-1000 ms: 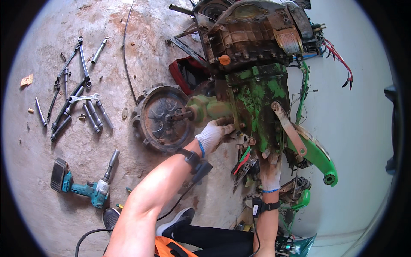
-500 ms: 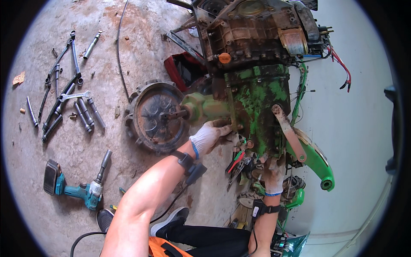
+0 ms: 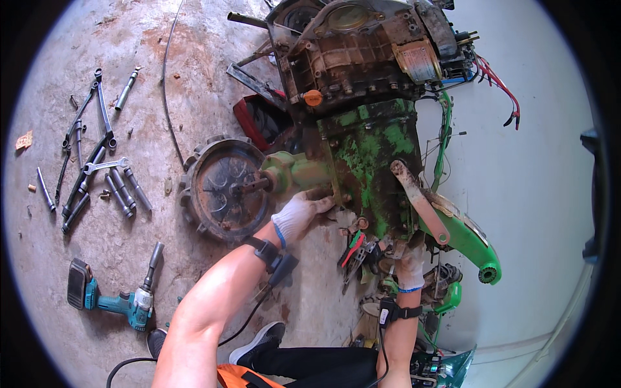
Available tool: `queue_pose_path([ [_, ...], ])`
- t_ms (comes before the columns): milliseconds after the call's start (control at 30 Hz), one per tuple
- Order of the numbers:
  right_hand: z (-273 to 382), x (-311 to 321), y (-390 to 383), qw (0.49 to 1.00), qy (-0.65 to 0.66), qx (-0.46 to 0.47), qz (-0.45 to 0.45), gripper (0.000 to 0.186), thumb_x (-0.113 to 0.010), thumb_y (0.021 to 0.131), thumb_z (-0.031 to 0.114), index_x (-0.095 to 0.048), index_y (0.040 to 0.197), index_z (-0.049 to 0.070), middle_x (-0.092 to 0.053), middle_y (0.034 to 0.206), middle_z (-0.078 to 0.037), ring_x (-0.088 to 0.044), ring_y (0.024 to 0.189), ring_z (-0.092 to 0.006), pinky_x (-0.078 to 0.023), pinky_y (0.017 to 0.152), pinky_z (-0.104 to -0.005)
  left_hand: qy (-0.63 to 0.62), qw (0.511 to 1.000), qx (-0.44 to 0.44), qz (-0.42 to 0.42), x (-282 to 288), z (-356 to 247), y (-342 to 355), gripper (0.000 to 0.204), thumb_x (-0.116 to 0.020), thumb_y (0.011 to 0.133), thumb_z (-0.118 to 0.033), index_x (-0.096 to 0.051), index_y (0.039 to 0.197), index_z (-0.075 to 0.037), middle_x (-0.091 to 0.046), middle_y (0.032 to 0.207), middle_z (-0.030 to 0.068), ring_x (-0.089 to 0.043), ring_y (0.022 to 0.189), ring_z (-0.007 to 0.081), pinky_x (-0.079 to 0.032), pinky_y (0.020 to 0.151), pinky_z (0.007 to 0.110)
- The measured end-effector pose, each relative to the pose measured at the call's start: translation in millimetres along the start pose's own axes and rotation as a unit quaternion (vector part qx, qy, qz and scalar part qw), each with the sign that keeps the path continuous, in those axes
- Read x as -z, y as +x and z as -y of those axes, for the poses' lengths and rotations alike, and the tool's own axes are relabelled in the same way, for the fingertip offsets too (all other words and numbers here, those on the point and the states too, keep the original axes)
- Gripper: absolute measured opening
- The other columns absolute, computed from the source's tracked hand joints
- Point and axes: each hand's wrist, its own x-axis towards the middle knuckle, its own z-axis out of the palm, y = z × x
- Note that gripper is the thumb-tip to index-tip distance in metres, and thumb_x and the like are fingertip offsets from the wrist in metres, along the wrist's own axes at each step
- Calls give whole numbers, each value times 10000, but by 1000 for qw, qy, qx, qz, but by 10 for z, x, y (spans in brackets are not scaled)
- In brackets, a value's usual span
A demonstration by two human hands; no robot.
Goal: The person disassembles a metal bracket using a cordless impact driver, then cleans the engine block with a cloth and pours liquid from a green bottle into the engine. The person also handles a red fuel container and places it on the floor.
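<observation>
The long, boxy metal housing with flaking green paint (image 3: pixel 369 174) sits right of centre before you, its upper end against a rust-brown ribbed engine casing (image 3: pixel 359 68). Your left hand, in a white knit glove (image 3: pixel 299 215), touches its lower left edge, fingers bent against the metal; how tightly they close, you cannot tell from here. Your right hand, in a soiled white glove (image 3: pixel 409 270), reaches to its lower end, where the fingers are hidden, so their grip cannot be told. The step in hand appears to be steadying or handling the housing from two sides; the next move probably calls for secure holds and even force from both hands. Leftward, a pale green axle tube (image 3: pixel 304 172) points toward a black lugged wheel (image 3: pixel 226 191); rightward hangs a bright green curved metal arm (image 3: pixel 471 244). Farther left, a teal-and-black cordless impact wrench (image 3: pixel 132 305) and a silver open-ended spanner (image 3: pixel 107 165) lie on the stained concrete floor (image 3: pixel 152 233).
</observation>
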Motion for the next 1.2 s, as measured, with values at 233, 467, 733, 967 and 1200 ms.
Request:
queue_pose_path([
  [233,-181,-83,-1,975,-198,91,-44,715,-675,886,-113,-424,1540,27,-680,1176,-131,-687,1024,-240,-597,822,-364,16,1000,-11,-4,-9,-2,-12,493,-691,1110,-172,-571,1556,-1,-708,1478,81,-700,1248,193,-591,1029,343],
  [467,-355,-205,-62,985,-151,80,-26,588,-631,933,-50,-472,1495,20,-634,1140,-154,-625,1032,-297,-545,881,-404,15,1000,-15,1,20,40,23,509,-690,1110,-175,-552,1564,8,-691,1495,103,-703,1263,221,-604,1037,373],
  [733,115,-143,-9,997,-49,-65,-13,440,-683,950,107,-605,1364,-20,-638,1294,-239,-628,1242,-408,-524,1060,-504,19,1000,-20,-6,31,52,18,506,-679,1107,-142,-540,1568,11,-694,1479,111,-724,1224,238,-634,985,400],
  [967,99,-138,54,994,-40,-97,-22,575,-688,995,150,-473,1496,-35,-628,1266,-207,-618,1166,-330,-526,998,-441,54,997,-22,-41,-106,-19,-83,384,-601,1141,-145,-623,1511,-43,-765,1400,4,-709,1047,80,-583,881,283],
  [1200,46,-139,47,993,-97,31,-66,642,-639,1080,203,-356,1622,8,-682,1252,-171,-687,1077,-281,-584,892,-408,57,998,-17,-37,-115,-32,-100,396,-616,1130,-142,-634,1518,-69,-787,1350,-19,-673,955,54,-570,860,254],
])
